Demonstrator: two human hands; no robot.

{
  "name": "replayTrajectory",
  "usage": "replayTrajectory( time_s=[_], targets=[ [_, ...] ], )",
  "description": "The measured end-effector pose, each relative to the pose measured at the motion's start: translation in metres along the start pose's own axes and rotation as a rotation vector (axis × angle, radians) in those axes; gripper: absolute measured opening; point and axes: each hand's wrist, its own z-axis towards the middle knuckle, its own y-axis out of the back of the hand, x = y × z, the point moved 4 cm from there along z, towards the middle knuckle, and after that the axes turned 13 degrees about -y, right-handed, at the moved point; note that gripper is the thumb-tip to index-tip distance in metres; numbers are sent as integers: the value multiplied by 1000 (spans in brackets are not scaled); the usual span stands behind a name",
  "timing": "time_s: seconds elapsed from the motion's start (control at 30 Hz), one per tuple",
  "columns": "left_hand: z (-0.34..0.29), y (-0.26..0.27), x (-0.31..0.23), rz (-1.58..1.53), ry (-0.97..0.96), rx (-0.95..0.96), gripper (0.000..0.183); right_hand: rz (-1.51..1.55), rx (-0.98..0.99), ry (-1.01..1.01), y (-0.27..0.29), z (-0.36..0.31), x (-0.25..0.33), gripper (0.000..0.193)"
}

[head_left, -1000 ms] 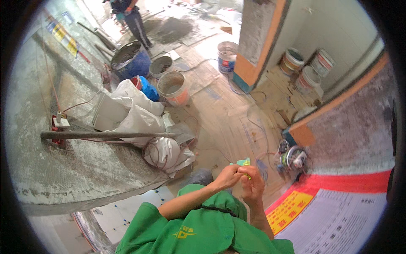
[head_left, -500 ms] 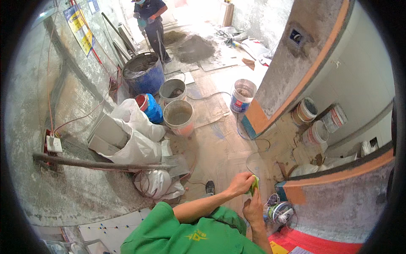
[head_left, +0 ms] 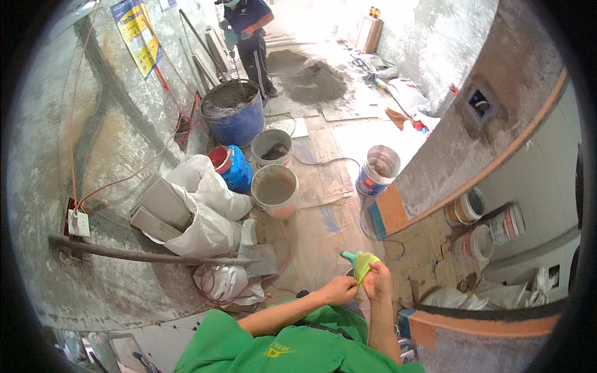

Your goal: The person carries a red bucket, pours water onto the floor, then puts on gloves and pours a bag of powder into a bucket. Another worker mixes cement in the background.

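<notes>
A work glove (head_left: 364, 266), yellow-green with a darker green tip, is stretched between my two hands in front of my green shirt. The fingers of my left hand (head_left: 341, 290) pinch its lower edge. My right hand (head_left: 377, 283) closes on the glove's right side, thumb against the cloth. The darker end points away and to the left. Part of the glove is covered by my fingers.
Two buckets (head_left: 275, 190) and a large blue tub (head_left: 233, 118) stand ahead on the left, by white sacks (head_left: 208, 227). Another person (head_left: 249, 40) holds a mixer over the tub. Another bucket (head_left: 378, 171) stands beside the wall end (head_left: 390, 211). A cable (head_left: 329, 161) crosses the floor.
My view has shifted, and the room sits lower and farther right in it. The glove, bunched between my hands before, is now spread out with its darker end showing.
</notes>
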Motion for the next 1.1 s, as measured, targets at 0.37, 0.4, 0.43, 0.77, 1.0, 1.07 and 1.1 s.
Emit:
replayTrajectory(
  time_s=[0.37,0.4,0.43,0.77,1.0,1.07,1.1],
  targets=[
    [106,100,32,316,502,-579,43,-1146,49,341,-73,106,84,26],
    [113,106,32,388,489,-654,42,-1237,60,358,-70,116,83,26],
    [121,106,30,446,476,-673,42,-1312,31,342,-63,127,81,26],
    [162,75,-17,804,66,-645,31,-1053,708,-356,-38,240,68,31],
    [129,103,21,651,534,-820,31,-649,852,-17,-126,243,51,39],
    [126,111,32,568,536,-872,26,-549,827,31,-139,242,53,40],
    [126,113,37,516,523,-877,23,-473,827,21,-143,241,54,40]
  ],
)
